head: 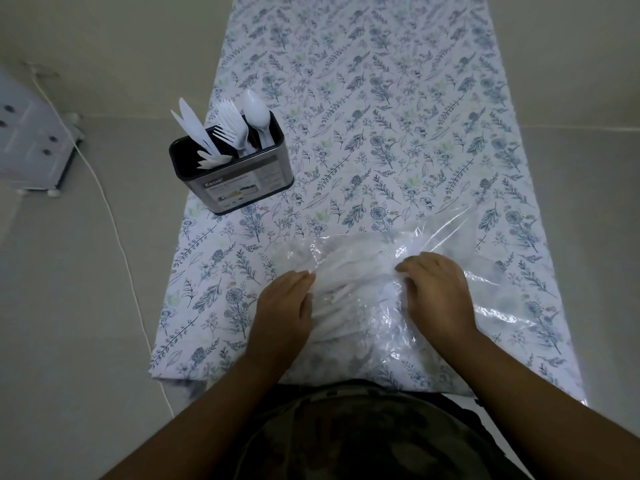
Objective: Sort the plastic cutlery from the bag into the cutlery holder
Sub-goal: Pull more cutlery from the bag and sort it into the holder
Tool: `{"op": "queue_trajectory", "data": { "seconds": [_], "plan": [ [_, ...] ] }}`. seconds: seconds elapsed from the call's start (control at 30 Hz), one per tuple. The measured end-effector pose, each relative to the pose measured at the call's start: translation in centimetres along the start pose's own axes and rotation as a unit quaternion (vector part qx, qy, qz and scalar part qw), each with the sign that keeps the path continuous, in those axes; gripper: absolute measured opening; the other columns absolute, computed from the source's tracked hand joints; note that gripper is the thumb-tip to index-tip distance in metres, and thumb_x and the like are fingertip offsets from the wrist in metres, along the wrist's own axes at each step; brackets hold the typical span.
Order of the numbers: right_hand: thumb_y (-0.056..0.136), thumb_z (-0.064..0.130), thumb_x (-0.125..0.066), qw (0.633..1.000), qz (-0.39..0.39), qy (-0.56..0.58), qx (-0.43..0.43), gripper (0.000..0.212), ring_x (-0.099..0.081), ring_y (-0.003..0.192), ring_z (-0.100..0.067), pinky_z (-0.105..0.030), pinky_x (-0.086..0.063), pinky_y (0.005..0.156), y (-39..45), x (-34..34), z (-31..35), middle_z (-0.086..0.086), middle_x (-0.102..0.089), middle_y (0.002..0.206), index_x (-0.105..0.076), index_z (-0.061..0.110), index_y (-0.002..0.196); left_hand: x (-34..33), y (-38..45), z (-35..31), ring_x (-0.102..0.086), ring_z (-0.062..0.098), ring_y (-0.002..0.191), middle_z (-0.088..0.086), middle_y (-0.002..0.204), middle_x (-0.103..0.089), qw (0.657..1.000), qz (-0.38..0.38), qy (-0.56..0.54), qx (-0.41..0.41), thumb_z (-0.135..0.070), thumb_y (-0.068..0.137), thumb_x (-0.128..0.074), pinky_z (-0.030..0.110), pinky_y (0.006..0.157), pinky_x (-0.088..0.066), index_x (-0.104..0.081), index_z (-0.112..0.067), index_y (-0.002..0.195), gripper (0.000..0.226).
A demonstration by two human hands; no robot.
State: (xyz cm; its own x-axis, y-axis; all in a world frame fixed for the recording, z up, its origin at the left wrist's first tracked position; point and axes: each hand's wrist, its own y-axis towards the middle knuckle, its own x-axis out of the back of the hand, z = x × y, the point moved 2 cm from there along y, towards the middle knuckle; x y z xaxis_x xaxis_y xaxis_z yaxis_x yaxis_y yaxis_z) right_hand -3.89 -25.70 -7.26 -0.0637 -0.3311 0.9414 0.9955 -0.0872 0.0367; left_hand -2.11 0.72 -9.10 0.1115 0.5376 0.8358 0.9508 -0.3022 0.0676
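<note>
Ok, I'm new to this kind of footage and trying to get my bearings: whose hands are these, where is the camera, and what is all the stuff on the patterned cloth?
There is no machine here. A person wears one wide-angle camera on the head, looking down, so you see their own arms reaching forward. The left hand and the right hand both rest on a clear plastic bag full of white plastic cutlery; the fingers look fairly flat on it, and I cannot see anything lifted out. The bag lies on a table covered with a leaf-patterned cloth. Further back, near the left edge of the table, stands a dark cutlery holder with a label on its front. It already has knives at its left, forks in the middle and spoons at its right. A white cable runs along the floor beside the table.
</note>
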Motion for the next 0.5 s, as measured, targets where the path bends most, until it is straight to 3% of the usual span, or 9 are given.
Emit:
{"op": "queue_trajectory", "data": {
  "seconds": [0.17,0.3,0.5],
  "plan": [
    [0.082,-0.001,-0.078,0.998,-0.059,0.033,0.014,0.025,-0.062,0.092,-0.032,-0.044,-0.045,0.089,1.0,0.6,0.2,-0.001,-0.074,0.089,-0.079,0.017,0.1,-0.4,0.0,0.5,-0.061,0.02,0.111,0.006,0.118,-0.07,1.0,0.003,-0.018,0.006,-0.015,0.096,-0.059,0.034,0.103,-0.046,-0.068,-0.008,0.124,0.03],
    [0.083,0.0,-0.079,0.987,-0.124,0.065,0.077,0.023,-0.061,0.086,-0.027,-0.038,-0.042,0.089,1.5,3.7,3.1,0.002,-0.074,0.085,-0.079,0.017,0.099,-0.3,0.1,0.6,-0.064,0.02,0.103,0.007,0.111,-0.074,0.999,-0.017,-0.027,0.005,-0.009,0.092,-0.067,0.025,0.099,-0.043,-0.072,-0.007,0.118,0.026],
    [0.078,-0.002,-0.08,0.98,-0.115,0.025,0.159,0.029,-0.065,0.085,-0.027,-0.036,-0.038,0.084,1.4,6.6,7.0,0.008,-0.076,0.085,-0.082,0.022,0.094,-0.3,-0.4,0.5,-0.066,0.019,0.103,0.007,0.112,-0.074,0.998,-0.037,-0.045,0.018,-0.018,0.094,-0.061,0.02,0.098,-0.041,-0.072,-0.008,0.116,0.027]
  ]
}}
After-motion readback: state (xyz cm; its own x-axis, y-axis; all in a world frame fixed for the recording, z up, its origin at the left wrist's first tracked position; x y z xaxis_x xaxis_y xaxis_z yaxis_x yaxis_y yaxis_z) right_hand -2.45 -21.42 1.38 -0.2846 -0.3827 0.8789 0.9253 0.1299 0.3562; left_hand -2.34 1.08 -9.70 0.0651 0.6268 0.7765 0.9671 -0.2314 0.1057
